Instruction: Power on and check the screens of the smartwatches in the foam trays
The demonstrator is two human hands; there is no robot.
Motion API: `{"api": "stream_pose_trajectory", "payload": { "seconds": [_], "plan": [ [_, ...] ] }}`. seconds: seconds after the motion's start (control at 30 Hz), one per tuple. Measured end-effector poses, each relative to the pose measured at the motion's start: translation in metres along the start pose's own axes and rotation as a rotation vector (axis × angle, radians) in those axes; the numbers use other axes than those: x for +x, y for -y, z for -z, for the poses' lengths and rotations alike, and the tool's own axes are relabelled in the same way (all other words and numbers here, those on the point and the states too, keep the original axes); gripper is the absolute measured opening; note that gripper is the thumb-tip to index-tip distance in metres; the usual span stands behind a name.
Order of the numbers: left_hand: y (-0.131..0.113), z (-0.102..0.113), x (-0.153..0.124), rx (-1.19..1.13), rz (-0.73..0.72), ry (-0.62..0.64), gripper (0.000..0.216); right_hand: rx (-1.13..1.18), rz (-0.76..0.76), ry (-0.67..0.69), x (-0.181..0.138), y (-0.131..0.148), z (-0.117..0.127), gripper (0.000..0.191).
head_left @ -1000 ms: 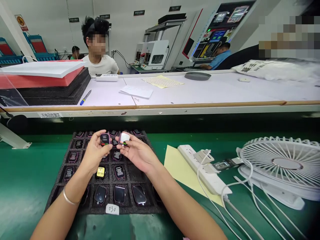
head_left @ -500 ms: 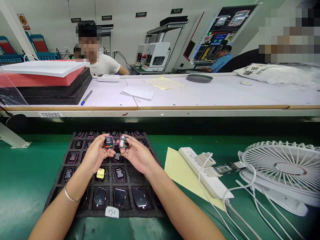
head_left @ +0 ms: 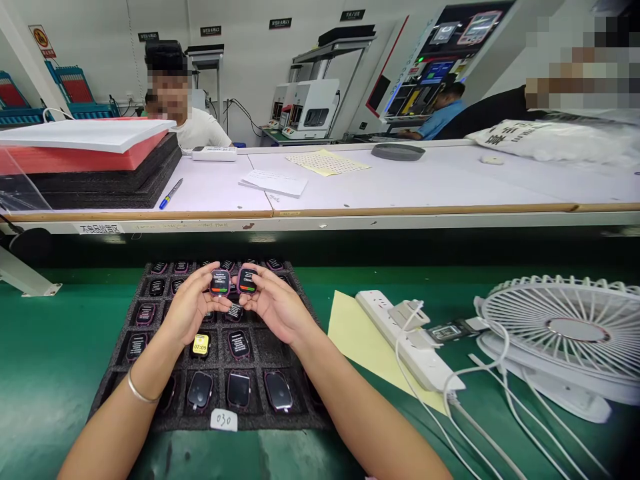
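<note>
My left hand (head_left: pixel 197 300) pinches a smartwatch case (head_left: pixel 220 283) by its edges, with lit text and a red-green bar on its screen. Beside it, my right hand (head_left: pixel 274 301) grips a second smartwatch (head_left: pixel 247 281) showing a similar screen, its thumb near the face. Both are held over a black foam tray (head_left: pixel 257 373) whose compartments hold several more watches. One watch in the tray (head_left: pixel 201 345) shows a yellow face reading 07:09. In the front row lie dark-screened watches (head_left: pixel 239 390). A paper label (head_left: pixel 223 420) marked 030 sits on the tray's front edge.
Right of the tray are yellow paper (head_left: pixel 345 320), a white power strip (head_left: pixel 400 340) with cables, and a white fan (head_left: pixel 575 333). A raised shelf (head_left: pixel 350 193) behind bears stacked foam sheets (head_left: pixel 100 187), a pen (head_left: pixel 171 194) and papers. Other people sit beyond it.
The right-hand watch's screen has gone from partly white to dark with text and a coloured bar. Both hands stay nearly in place. The person opposite has shifted slightly.
</note>
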State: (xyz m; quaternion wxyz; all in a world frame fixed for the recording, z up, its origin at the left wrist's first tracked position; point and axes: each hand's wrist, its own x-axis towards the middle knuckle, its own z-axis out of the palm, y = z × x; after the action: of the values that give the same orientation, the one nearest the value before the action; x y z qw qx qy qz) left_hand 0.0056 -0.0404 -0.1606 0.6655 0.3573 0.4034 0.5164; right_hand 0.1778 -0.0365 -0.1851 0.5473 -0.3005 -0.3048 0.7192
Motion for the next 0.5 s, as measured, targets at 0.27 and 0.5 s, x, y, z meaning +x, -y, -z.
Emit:
{"api": "stream_pose_trajectory", "payload": {
  "seconds": [0.27,0.5],
  "plan": [
    [0.0005,-0.0007,-0.0026,0.044,-0.062,0.052,0.046,-0.095,0.071,0.020,-0.0036,0.0028,-0.0012,0.043],
    [0.0005,-0.0029,-0.0058,0.072,-0.086,0.023,0.042,-0.128,0.094,0.035,-0.0036,-0.0001,-0.0019,0.042]
  ]
}}
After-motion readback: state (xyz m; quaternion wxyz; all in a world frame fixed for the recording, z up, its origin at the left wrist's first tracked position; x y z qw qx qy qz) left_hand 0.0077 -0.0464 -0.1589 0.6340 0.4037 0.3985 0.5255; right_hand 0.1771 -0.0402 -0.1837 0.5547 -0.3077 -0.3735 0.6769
